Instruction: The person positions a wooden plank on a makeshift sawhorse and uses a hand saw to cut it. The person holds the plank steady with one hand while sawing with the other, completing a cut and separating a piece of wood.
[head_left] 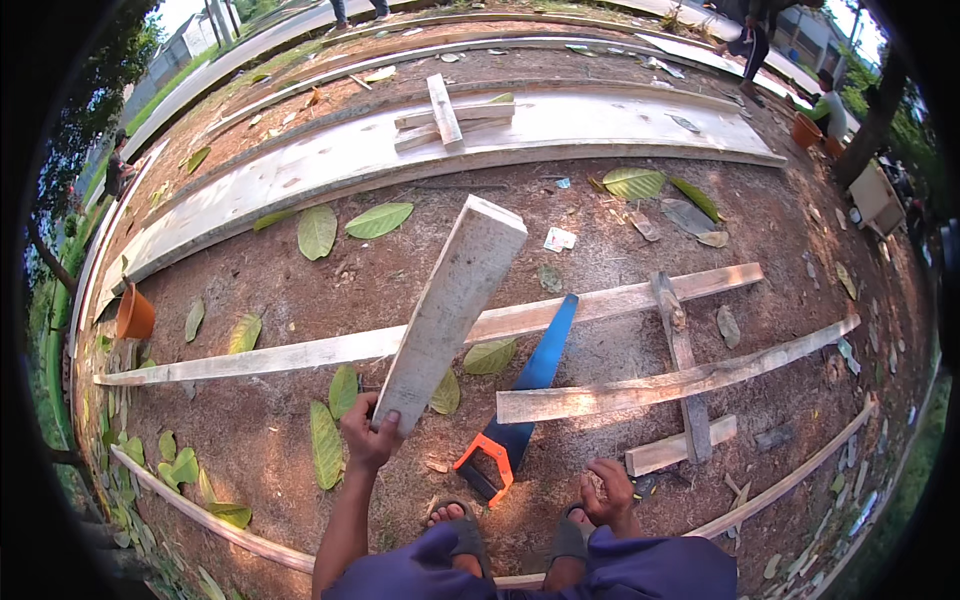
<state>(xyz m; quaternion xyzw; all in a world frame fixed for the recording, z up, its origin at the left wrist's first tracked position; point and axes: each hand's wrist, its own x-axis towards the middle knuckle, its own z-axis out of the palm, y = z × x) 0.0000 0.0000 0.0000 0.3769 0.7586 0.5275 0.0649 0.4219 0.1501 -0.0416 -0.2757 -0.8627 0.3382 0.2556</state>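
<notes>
My left hand is closed around the lower end of a short, thick wooden board, which stands tilted up and to the right. My right hand is low beside my right knee, fingers curled in; whether anything is in them does not show. Just right of it, partly hidden, is a small black-and-yellow object. Between the hands lies a handsaw with a blue blade and an orange-and-black handle. Its blade passes under the near end of a wooden strip.
A long timber strip crosses behind the raised board. At right, a crosspiece and a short block lie together. Farther off, a wide plank carries stacked offcuts. An orange bucket stands left; people are in the background.
</notes>
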